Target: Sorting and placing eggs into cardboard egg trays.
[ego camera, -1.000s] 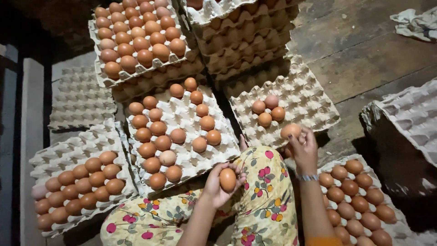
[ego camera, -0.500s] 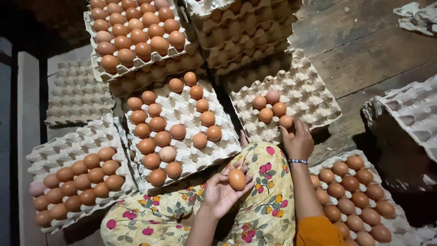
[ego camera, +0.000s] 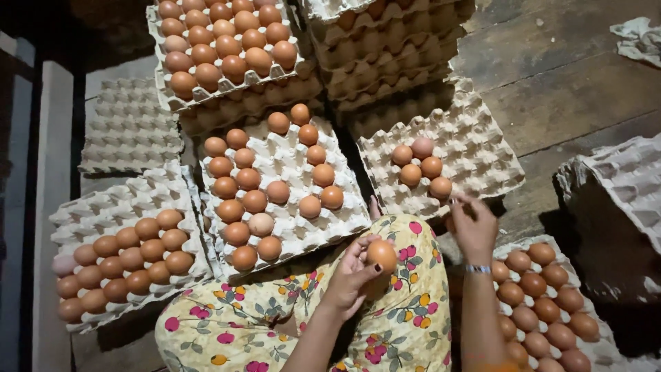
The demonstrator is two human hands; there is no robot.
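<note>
Head view looks straight down on a wooden floor (ego camera: 564,103) covered with grey pulp egg trays. Largest are the stacked trays at the top: a full tray of brown eggs (ego camera: 224,52) on the upper left and a taller stack of loaded trays (ego camera: 392,48) beside it on the right. Below them lie three single trays in a row: a left tray (ego camera: 124,258) with its lower rows filled, a centre tray (ego camera: 282,186) about half filled, and a right tray (ego camera: 447,155) carrying only a cluster of five eggs (ego camera: 420,169) near its near-left corner. A further filled tray (ego camera: 544,303) lies at the lower right, just beside the person's right arm, and an empty tray (ego camera: 127,127) lies at the upper left. The person's knee, in floral fabric (ego camera: 406,303), sits between the centre tray and the lower right tray. The left hand (ego camera: 354,275) is curled around a single brown egg (ego camera: 381,255), pinching it between thumb and fingertips above the knee, long axis roughly upright in the view. The right hand (ego camera: 474,224) is loosely spread and holds nothing, fingertips at the near edge of the right tray, just beside the five-egg cluster. The held egg lies nearer the centre tray; the right tray lies up and to its right, closer to the right hand.
</note>
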